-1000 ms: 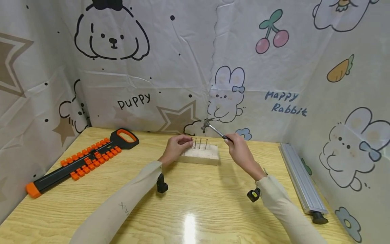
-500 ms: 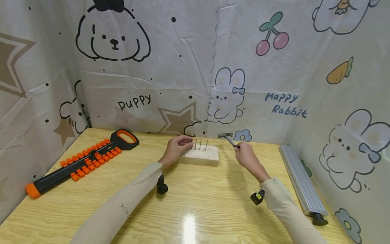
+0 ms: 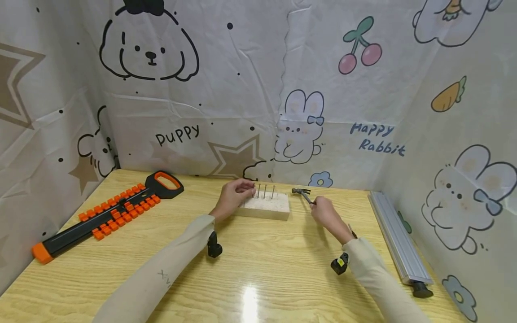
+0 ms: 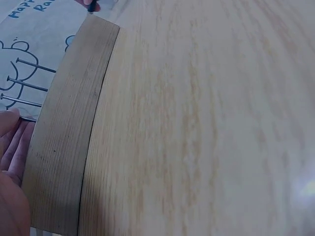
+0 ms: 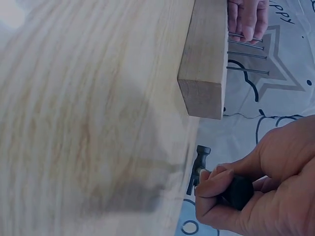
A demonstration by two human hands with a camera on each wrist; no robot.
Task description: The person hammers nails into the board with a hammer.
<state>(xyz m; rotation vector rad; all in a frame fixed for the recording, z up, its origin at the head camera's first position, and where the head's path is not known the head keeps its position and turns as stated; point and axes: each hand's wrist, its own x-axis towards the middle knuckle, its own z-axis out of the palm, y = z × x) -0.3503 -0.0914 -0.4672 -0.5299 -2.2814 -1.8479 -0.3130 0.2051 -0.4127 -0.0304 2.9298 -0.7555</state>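
Note:
A pale wooden block lies on the table with three upright nails in its top. My left hand is at the block's left end, pinching another nail between thumb and fingers; its tip is hidden. To the right of the block, my right hand grips the dark handle of a claw hammer. The hammer's head points away from me, low near the table's back edge and apart from the block. Whether it touches the table, I cannot tell.
On the left lies a black and orange rack with rows of orange clips. A silver metal rail with a black knob runs along the right side. A printed cloth hangs behind the wooden table.
My right hand has moved right and slightly down with the hammer, bringing its head from above and behind the block to low at the block's right. The left hand stays at the nail.

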